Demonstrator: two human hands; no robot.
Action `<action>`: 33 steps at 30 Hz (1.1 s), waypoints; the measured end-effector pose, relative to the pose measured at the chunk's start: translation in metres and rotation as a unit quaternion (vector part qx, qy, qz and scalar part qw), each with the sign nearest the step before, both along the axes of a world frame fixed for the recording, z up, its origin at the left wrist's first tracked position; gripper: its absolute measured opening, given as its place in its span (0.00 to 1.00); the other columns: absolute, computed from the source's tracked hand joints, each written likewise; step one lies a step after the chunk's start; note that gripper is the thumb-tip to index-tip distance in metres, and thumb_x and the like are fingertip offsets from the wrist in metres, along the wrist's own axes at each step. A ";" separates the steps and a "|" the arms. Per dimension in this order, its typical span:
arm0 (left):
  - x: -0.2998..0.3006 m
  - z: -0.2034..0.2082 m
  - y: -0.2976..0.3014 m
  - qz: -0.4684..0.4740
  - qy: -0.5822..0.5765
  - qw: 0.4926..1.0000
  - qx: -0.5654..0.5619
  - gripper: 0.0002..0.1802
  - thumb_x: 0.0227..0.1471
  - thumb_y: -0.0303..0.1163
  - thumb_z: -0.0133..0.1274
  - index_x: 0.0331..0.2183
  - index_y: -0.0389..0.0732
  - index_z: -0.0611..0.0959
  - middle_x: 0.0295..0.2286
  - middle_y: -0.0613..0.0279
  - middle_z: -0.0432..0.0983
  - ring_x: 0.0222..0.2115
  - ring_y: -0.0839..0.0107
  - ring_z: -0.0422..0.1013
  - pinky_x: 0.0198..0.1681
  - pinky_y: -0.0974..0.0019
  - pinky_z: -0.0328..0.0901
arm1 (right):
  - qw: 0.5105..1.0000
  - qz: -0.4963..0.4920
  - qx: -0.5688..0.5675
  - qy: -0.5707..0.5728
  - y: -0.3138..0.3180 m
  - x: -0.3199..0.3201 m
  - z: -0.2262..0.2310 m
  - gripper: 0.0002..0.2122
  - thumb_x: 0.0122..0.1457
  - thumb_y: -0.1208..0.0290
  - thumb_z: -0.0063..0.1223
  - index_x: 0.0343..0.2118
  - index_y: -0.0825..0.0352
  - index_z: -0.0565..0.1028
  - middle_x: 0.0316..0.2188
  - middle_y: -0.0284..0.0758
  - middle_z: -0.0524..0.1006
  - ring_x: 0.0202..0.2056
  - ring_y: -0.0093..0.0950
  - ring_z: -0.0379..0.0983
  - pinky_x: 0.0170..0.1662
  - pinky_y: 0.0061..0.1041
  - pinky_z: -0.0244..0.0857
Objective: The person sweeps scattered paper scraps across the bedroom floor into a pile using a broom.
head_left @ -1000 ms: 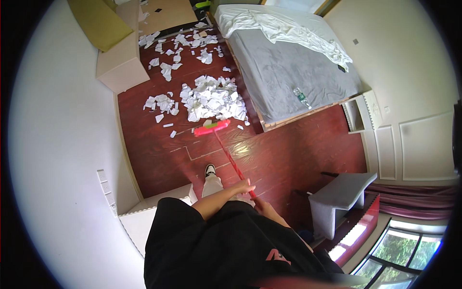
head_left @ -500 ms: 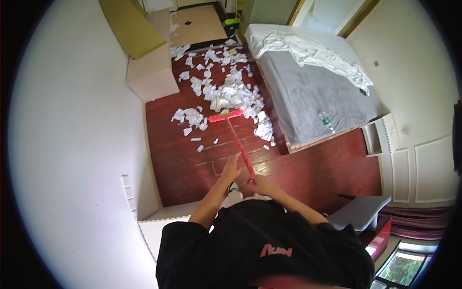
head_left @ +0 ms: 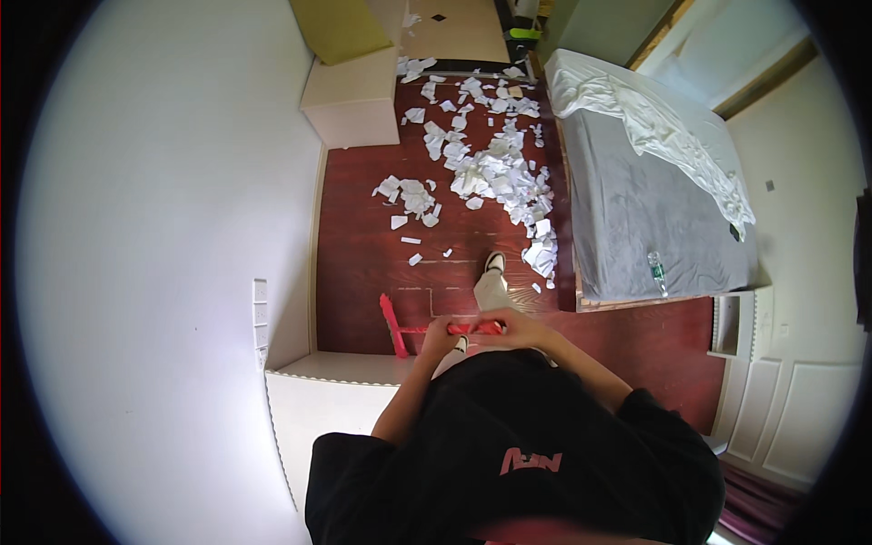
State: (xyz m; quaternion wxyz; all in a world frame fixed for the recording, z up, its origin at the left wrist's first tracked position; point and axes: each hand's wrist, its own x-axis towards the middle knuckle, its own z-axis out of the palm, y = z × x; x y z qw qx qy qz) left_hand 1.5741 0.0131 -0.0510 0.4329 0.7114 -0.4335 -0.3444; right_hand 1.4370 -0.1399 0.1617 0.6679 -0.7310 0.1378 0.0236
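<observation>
- I swung the red broom (head_left: pixel 427 327) away from the paper scraps (head_left: pixel 495 173); its head ended left, near the white cabinet (head_left: pixel 336 381).
- My hands, left (head_left: pixel 439 338) and right (head_left: pixel 509 329), turned the handle sideways.

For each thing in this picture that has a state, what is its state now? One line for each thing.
red broom: held in both hands, handle about level, head at the person's left, near the floor.
left hand: closed on the handle.
right hand: closed on the handle.
paper scraps: scattered on the wooden floor, not gathered.
white sheet: crumpled on the grey mattress.
plastic bottle: lying on the mattress.
</observation>
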 end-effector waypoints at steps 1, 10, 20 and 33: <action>0.007 -0.002 0.000 0.013 -0.001 1.000 0.007 0.14 0.32 0.28 0.62 0.21 0.36 0.71 0.20 0.48 0.71 0.25 0.46 0.71 0.28 0.53 0.63 | 1.000 0.013 0.007 -0.001 -0.003 0.015 -0.019 0.13 0.56 0.64 0.59 0.41 0.64 0.75 0.34 0.39 0.76 0.38 0.33 0.74 0.44 0.28 0.65; 0.045 0.007 -0.102 0.088 0.013 0.996 0.009 0.19 0.29 0.34 0.68 0.24 0.37 0.77 0.23 0.51 0.75 0.26 0.58 0.73 0.29 0.57 0.65 | 0.994 0.071 0.020 -0.077 -0.110 0.078 -0.089 0.04 0.56 0.73 0.55 0.30 0.67 0.75 0.29 0.35 0.76 0.33 0.29 0.73 0.39 0.26 0.65; 0.062 -0.024 -0.298 -0.017 0.096 0.991 -0.094 0.15 0.36 0.27 0.62 0.33 0.38 0.79 0.30 0.59 0.77 0.31 0.66 0.75 0.34 0.65 0.69 | 0.973 0.173 -0.154 0.004 -0.295 0.111 -0.003 0.09 0.54 0.67 0.56 0.22 0.64 0.72 0.23 0.36 0.76 0.29 0.33 0.74 0.35 0.30 0.65; 0.174 0.121 -0.435 0.063 -0.115 0.988 -0.081 0.11 0.45 0.27 0.58 0.19 0.37 0.73 0.24 0.56 0.72 0.29 0.55 0.72 0.30 0.58 0.67 | 0.953 0.080 -0.175 -0.233 -0.357 0.190 0.058 0.16 0.48 0.63 0.65 0.18 0.63 0.67 0.21 0.36 0.71 0.27 0.37 0.69 0.32 0.33 0.62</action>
